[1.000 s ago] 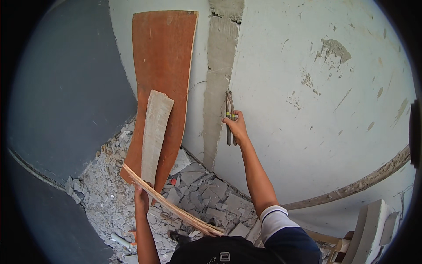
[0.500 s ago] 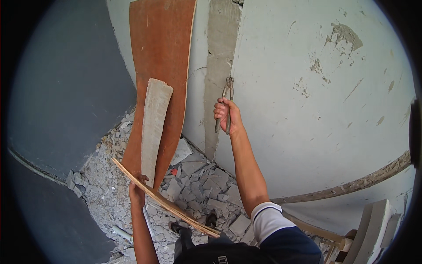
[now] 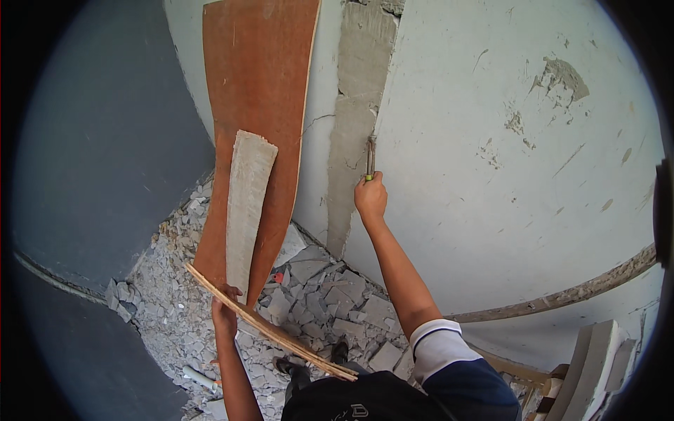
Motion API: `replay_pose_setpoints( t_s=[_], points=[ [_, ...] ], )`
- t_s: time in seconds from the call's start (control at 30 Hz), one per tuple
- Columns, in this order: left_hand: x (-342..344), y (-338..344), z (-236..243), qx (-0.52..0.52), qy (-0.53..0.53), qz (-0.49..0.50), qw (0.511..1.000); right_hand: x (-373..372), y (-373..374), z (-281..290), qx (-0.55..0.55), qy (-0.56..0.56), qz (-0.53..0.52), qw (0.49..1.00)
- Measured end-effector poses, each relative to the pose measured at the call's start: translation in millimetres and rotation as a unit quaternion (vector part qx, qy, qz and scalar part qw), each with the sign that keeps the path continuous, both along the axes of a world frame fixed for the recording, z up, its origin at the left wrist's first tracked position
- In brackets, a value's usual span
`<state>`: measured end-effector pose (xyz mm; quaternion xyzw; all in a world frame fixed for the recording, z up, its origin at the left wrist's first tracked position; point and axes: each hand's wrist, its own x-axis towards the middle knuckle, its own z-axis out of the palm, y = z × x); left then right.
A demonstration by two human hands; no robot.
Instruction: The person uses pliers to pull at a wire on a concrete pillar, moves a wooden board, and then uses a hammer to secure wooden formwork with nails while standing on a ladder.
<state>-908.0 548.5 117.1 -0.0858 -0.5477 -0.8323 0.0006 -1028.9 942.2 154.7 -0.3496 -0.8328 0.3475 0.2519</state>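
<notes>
My right hand is wrapped round the handles of metal pincers, reaching out at arm's length. Their jaws are up against the edge of the bare grey cement strip running down the pale wall; whether they bite on anything is too small to make out. Lower on the left, my left hand grips a thin wooden board by its edge, and the board slants down to the right in front of my body.
A tall reddish-brown plywood sheet leans in the corner, with a narrower grey-white board against it. Broken rubble covers the floor around my feet. A dirty pole crosses the right wall, above stacked panels at lower right.
The pincers have turned in my right hand from facing broadside to edge-on, and their jaws have met the cement strip's edge. My left hand still holds the wooden board, barely shifted.
</notes>
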Motion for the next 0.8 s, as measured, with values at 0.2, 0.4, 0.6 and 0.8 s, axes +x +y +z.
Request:
replay_pose_setpoints(
  t_s=[0.2,0.4,0.6,0.8],
  points=[
    [-1,-11,-11,0.004,0.002,0.01,1.0,-16,4,-26,-0.095,0.112,0.026,0.989],
    [-20,-45,-22,-0.002,0.045,-0.046,0.998,14,5,23,-0.02,-0.033,0.007,0.999],
    [-12,-25,-7,-0.014,-0.003,0.0,1.0,10,16,12,0.063,-0.059,-0.04,0.995],
    [-15,-33,-22,-0.016,0.005,-0.026,1.0,-1,44,-29,0.126,0.023,-0.021,0.992]
  ],
)
